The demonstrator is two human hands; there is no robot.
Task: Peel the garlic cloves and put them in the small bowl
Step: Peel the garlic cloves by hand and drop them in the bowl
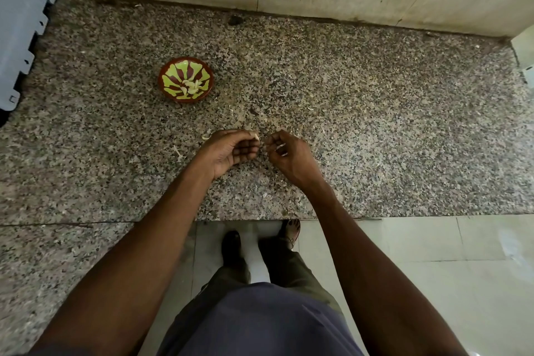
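Speckled granite counter [375, 124]; grey-blue panel [20, 23] far left

Both bare forearms reach forward and angle inward, bringing the hands close together. The left hand [231, 150] is palm-up, fingers curled, thumb and forefinger pinching. The right hand [287, 154] faces it with curled fingers.

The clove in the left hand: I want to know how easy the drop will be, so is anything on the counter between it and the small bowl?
Nothing visible does. The clove sits pinched in the left hand; the bowl lies farther back and leftward, with only bare counter and skin scraps between.
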